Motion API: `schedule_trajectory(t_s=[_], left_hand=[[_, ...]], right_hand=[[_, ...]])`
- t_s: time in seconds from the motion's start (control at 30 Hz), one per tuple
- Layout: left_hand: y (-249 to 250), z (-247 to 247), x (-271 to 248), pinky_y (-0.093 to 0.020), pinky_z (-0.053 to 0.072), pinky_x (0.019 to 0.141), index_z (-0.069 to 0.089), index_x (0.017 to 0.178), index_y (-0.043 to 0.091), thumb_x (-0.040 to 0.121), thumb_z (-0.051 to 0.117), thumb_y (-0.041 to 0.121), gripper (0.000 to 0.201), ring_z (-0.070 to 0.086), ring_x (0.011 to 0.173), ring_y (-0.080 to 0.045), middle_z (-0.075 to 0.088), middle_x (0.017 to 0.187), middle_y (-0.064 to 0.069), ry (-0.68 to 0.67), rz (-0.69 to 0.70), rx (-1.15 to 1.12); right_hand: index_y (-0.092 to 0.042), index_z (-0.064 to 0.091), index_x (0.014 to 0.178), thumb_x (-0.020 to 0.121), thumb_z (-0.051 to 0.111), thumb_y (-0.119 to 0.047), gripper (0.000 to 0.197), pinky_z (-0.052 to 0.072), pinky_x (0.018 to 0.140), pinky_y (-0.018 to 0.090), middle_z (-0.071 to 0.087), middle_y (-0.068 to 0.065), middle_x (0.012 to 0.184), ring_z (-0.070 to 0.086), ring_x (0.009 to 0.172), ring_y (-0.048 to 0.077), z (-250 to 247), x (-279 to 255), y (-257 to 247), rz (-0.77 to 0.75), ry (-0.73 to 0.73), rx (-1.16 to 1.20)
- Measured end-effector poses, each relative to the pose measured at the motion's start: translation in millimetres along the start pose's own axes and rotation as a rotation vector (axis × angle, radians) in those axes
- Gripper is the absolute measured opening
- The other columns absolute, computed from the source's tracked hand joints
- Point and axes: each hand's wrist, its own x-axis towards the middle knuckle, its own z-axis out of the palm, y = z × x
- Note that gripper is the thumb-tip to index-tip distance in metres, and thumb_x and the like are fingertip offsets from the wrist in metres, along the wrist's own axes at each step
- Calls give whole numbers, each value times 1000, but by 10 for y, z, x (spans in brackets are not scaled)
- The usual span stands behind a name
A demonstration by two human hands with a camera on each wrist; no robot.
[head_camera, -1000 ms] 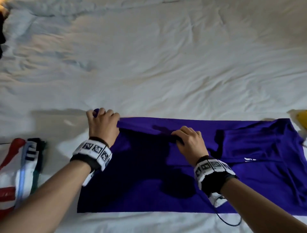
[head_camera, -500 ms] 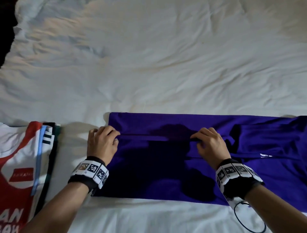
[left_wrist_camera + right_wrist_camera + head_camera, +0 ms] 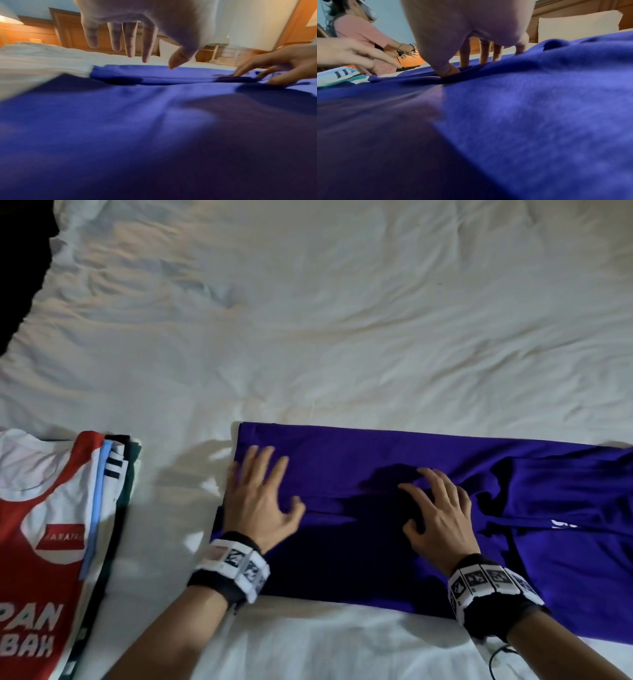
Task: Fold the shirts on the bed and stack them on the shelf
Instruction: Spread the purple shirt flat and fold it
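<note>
A purple shirt (image 3: 394, 460) lies folded into a long band across the white bed (image 3: 342, 320), its sleeve end bunched at the right. My left hand (image 3: 263, 494) hovers flat over the shirt's left end. In the left wrist view its fingers (image 3: 130, 40) are straight and just above the cloth (image 3: 154, 121). My right hand (image 3: 438, 508) is spread at the shirt's middle, and its fingertips (image 3: 465, 59) press on the folded edge (image 3: 539, 94). Neither hand holds anything.
A stack of folded shirts (image 3: 51, 508), a red and white jersey on top, lies on the bed at the left. Another person in a pink top (image 3: 359, 33) stands past the bed's left side. A pillow (image 3: 578, 24) and a wooden headboard (image 3: 72, 31) lie beyond.
Both hands pinched the shirt's far edge and drew it toward me into a fold. They have since let go and spread open over the cloth.
</note>
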Motion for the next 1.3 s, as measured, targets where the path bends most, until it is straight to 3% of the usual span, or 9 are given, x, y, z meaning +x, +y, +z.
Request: schedule_trajectory(t_s=[0.2, 0.3, 0.4, 0.53, 0.63, 0.83, 1.03, 1.2, 1.3], left_hand=[[710, 543, 97, -56, 4, 118, 13, 155, 31, 94, 24, 58, 68, -2, 151, -21, -2, 164, 2, -256, 109, -39], [339, 587, 113, -51, -6, 118, 4, 155, 31, 89, 7, 63, 73, -6, 150, -22, -8, 163, 0, -241, -170, 23], [109, 465, 85, -57, 1, 118, 7, 155, 21, 89, 3, 62, 78, -2, 150, -27, -3, 163, -9, -155, -398, 36], [719, 453, 46, -54, 2, 117, 14, 155, 18, 96, 17, 57, 71, 5, 150, -28, 5, 163, -8, -91, -87, -45], [1374, 667, -29, -56, 12, 117, 20, 155, 24, 96, 25, 55, 67, 11, 149, -26, 11, 163, -3, -176, 143, -106], [1815, 864, 14, -57, 12, 115, 28, 152, 24, 96, 22, 52, 63, 17, 148, -25, 19, 161, -2, -275, 109, -58], [1780, 888, -5, -52, 0, 118, 11, 155, 28, 92, 9, 58, 70, -4, 150, -16, -6, 161, 8, -284, 84, -12], [2044, 799, -29, -52, 1, 118, 27, 152, 17, 89, 30, 56, 74, 8, 150, -24, 16, 162, -7, -143, 97, -130], [2544, 732, 13, -46, 43, 99, 57, 131, 11, 87, 45, 46, 57, 54, 120, -29, 55, 134, -7, 9, 180, -357]], right_hand=[[-30, 27, 151, 73, 40, -29, 79, 3, 118, 55, 10, -4, 163, -2, 150, 16, 127, -65, 2, 64, -139, -16], [-31, 28, 151, 72, 30, -36, 79, 4, 118, 57, 10, -4, 163, -1, 150, 17, 102, -45, 15, 55, -178, -7], [-25, 38, 147, 70, 33, -32, 78, 10, 117, 59, 17, 1, 161, 5, 149, 20, 40, -45, 4, 36, -131, 63], [-16, 60, 125, 63, 50, -15, 62, 31, 110, 51, 47, 9, 142, 38, 132, 29, -162, -76, 174, 47, 134, 76], [-21, 62, 101, 59, 60, -19, 42, 40, 83, 45, 54, 3, 111, 46, 101, 27, -386, -149, 566, 225, 222, -87], [-23, 61, 81, 59, 61, -20, 22, 38, 70, 41, 56, -3, 81, 58, 78, 27, -497, -131, 1057, 161, 91, -249], [-19, 59, 67, 64, 49, -19, 10, 37, 49, 27, 54, -2, 74, 55, 70, 25, -728, -225, 1112, 170, 164, -4], [-26, 63, 108, 60, 55, -39, 50, 42, 76, 38, 58, -8, 108, 53, 96, 21, -917, -525, 1327, 130, 72, -4], [-21, 61, 118, 66, 61, -34, 54, 44, 79, 42, 54, -1, 122, 49, 106, 25, -1033, -576, 1685, 371, 231, 54]])
